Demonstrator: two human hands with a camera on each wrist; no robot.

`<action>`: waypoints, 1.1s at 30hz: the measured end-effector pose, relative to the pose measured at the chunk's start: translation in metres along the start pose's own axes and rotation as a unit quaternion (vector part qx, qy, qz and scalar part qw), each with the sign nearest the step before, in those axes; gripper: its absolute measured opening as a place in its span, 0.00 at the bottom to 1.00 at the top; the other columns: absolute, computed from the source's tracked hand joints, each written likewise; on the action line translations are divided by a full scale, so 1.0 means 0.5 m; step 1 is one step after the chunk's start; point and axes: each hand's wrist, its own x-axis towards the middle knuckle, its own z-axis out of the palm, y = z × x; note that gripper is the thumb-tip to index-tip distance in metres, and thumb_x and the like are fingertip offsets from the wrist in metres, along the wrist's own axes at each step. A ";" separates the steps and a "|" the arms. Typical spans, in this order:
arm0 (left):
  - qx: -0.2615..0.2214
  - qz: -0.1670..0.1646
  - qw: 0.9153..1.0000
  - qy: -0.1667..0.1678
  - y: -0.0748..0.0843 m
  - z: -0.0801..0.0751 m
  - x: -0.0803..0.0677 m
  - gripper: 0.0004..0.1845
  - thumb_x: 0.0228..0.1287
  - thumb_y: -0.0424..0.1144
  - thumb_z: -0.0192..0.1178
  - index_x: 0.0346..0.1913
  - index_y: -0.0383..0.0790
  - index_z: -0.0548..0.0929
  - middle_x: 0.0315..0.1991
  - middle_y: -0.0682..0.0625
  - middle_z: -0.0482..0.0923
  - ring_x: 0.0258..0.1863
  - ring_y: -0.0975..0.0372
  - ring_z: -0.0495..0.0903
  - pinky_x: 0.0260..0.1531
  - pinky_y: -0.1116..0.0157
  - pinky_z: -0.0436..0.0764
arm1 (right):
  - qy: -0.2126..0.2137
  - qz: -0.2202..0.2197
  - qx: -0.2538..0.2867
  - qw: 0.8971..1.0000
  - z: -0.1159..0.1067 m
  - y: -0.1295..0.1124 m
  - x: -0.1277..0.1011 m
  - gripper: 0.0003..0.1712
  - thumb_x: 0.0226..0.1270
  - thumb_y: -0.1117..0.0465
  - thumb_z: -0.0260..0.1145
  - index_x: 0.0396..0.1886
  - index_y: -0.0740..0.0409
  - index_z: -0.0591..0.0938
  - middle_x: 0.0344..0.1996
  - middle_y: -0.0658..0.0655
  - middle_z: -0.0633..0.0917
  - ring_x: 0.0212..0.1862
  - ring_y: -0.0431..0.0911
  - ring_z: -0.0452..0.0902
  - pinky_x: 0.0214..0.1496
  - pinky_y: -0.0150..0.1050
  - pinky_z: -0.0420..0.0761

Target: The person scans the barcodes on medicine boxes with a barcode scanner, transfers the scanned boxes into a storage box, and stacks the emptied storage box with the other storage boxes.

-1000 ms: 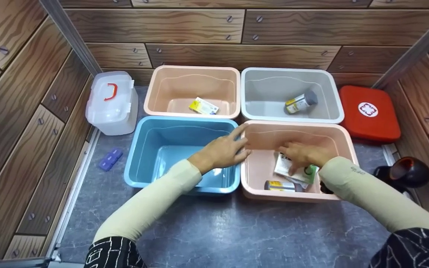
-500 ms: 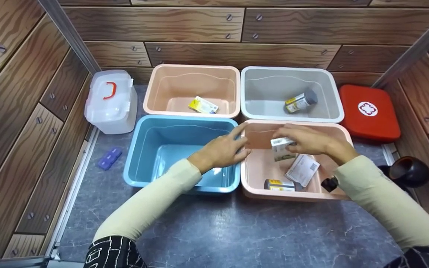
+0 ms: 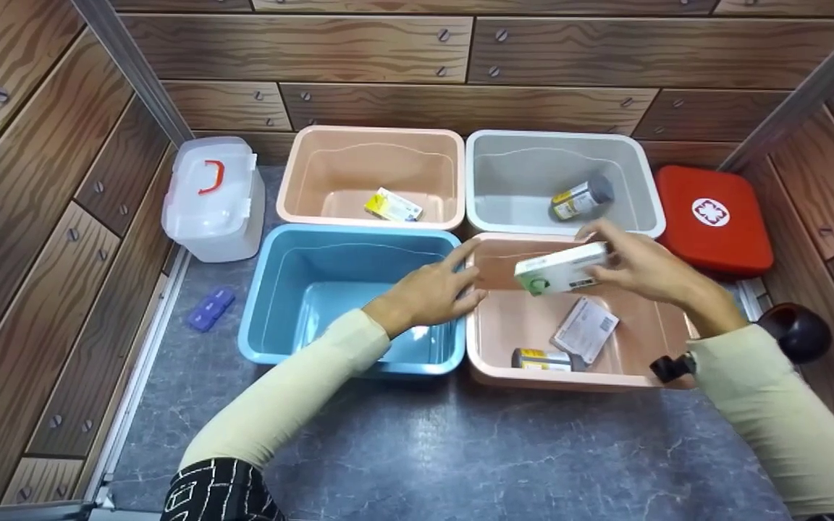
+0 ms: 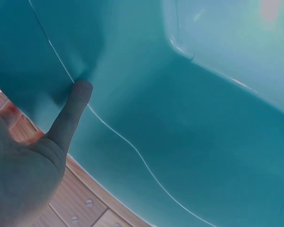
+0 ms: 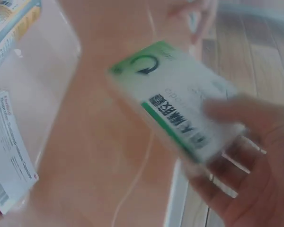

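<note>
A person in cream sleeves works over four plastic bins set two by two on a grey marbled desk (image 3: 402, 441). The right hand (image 3: 645, 268) holds a white box with a green end (image 3: 560, 268) lifted above the near pink bin (image 3: 493, 362), its fingers (image 3: 591, 233) curled round the box's right end with the thumb beneath; the wrist view shows the box blurred, with a green stripe and dark print along its side (image 5: 180, 113). Below those fingers, on the floor of the pink bin, lie a flat white packet with a barcode (image 3: 585, 330) and, just beside it toward the near wall, a small bottle with a yellow label (image 3: 541, 358) on its side. The left hand (image 3: 428, 293) rests where the blue bin (image 3: 272, 318) and the pink bin meet, fingers relaxed and spread over the rims, gripping nothing; its wrist view shows one fingertip (image 4: 80, 90) touching the blue bin's inner wall. Beyond the left fingers, the far pink bin (image 3: 294, 188) holds a small yellow and white box (image 3: 392, 205). Beyond the right fingers, the grey bin (image 3: 634, 174) holds a grey-capped bottle (image 3: 580, 197) lying on its side. Further right of the right hand sits a red first-aid case (image 3: 714, 221); well left of the left hand stand a clear lidded box with a red handle (image 3: 214, 199) and a purple pill organiser (image 3: 210, 308).
</note>
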 end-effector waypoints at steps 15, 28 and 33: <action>-0.004 -0.007 1.000 -0.001 -0.002 0.004 -0.003 0.22 0.86 0.57 0.48 0.60 0.45 0.80 0.91 0.48 0.44 0.45 0.46 0.88 0.49 0.50 0.89 | 0.075 0.056 0.013 0.996 -0.014 0.028 -0.055 0.18 0.74 0.60 0.76 0.60 0.56 0.87 0.39 0.52 0.87 0.37 0.35 0.78 0.40 0.28 0.76; -0.004 0.009 1.000 0.019 -0.004 0.003 -0.010 0.21 0.85 0.56 0.49 0.62 0.45 0.82 0.90 0.44 0.48 0.44 0.46 0.88 0.49 0.49 0.89 | 0.294 0.209 0.258 0.896 -0.082 0.145 -0.172 0.11 0.81 0.59 0.67 0.55 0.43 0.90 0.36 0.35 0.88 0.30 0.30 0.80 0.32 0.23 0.79; -0.002 0.007 1.000 0.018 -0.004 0.003 -0.011 0.20 0.86 0.55 0.49 0.62 0.46 0.80 0.90 0.44 0.47 0.43 0.46 0.88 0.49 0.50 0.89 | 0.343 0.288 0.378 0.810 -0.082 0.182 -0.208 0.05 0.80 0.52 0.69 0.41 0.38 0.90 0.28 0.39 0.87 0.29 0.32 0.80 0.31 0.24 0.80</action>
